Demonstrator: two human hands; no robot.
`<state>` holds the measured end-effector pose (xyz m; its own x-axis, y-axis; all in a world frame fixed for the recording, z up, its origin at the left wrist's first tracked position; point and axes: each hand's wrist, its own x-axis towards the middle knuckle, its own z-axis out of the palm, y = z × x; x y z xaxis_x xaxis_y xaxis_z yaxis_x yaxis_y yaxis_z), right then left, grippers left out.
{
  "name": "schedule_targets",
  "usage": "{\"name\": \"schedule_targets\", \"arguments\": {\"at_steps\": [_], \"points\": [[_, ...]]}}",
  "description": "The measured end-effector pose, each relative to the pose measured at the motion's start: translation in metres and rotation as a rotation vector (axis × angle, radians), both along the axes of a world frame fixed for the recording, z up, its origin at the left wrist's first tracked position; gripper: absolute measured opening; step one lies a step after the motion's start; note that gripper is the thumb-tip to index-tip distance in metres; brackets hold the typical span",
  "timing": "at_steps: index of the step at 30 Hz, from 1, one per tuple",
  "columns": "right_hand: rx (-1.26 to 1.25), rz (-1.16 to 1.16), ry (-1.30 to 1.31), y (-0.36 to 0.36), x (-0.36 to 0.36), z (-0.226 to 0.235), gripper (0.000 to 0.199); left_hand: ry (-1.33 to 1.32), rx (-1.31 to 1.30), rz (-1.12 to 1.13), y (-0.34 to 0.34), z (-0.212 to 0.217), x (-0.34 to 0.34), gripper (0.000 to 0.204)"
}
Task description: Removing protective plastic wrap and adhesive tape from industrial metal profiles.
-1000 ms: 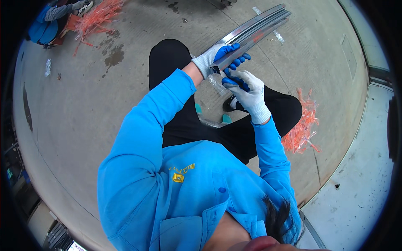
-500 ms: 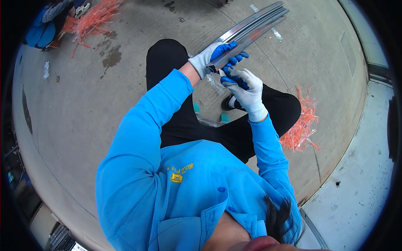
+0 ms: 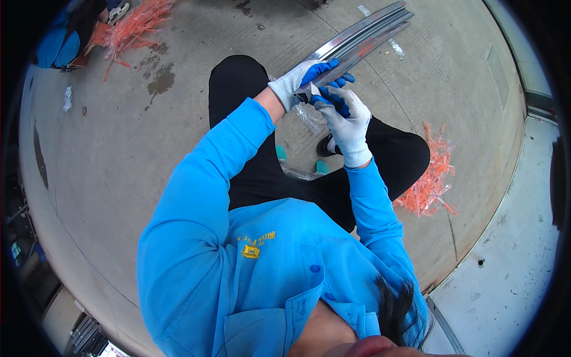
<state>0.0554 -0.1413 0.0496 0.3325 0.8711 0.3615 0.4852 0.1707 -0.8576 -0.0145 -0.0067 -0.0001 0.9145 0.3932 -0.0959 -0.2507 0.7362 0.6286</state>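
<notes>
A long, grey, grooved metal profile (image 3: 364, 43) slants from above my knees to the upper right. My left hand (image 3: 298, 78), in a white glove with blue coated fingers, is wrapped round its near end. Close by, my right hand (image 3: 348, 122), gloved the same way, has its fingers bent and pressed together at that end. A small whitish piece (image 3: 314, 90) shows at the right fingertips. Whether it is film or part of the profile is too small to tell.
Orange-pink plastic strips lie in one heap (image 3: 433, 172) right of my knee and another (image 3: 137, 30) at upper left, beside a seated person (image 3: 59, 44). Scraps of clear plastic (image 3: 67, 98) lie on the concrete floor (image 3: 131, 149). A pale panel (image 3: 499, 250) borders the right.
My right hand has shifted slightly left and up against the profile's near end. My left hand and the profile have hardly moved.
</notes>
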Motion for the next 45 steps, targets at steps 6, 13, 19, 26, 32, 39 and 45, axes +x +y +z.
{"name": "schedule_targets", "arguments": {"at_steps": [6,13,19,26,32,39,45], "points": [[-0.349,-0.007,0.987,-0.001,0.013,0.006,0.032,0.087,-0.007,0.018,0.007,0.004,0.003,0.05],[-0.304,0.081,0.583,-0.004,0.018,0.037,0.035,0.225,-0.003,-0.09,0.006,0.004,0.001,0.052],[-0.352,0.271,-0.225,0.006,0.021,0.028,0.034,0.19,-0.027,0.006,-0.003,0.006,0.002,0.046],[-0.249,0.138,-0.348,0.005,0.015,0.014,0.03,0.263,-0.135,-0.011,0.0,-0.007,0.006,0.041],[-0.119,-0.229,0.739,-0.013,0.064,-0.008,0.029,0.385,-0.118,-0.009,-0.001,0.024,-0.005,0.04],[-0.168,0.181,-0.383,-0.001,0.014,0.024,0.034,0.177,-0.01,0.069,-0.007,0.003,0.01,0.043],[-0.23,0.186,-0.692,0.004,0.0,0.032,0.032,0.255,0.002,0.072,-0.011,0.008,0.005,0.037]]}}
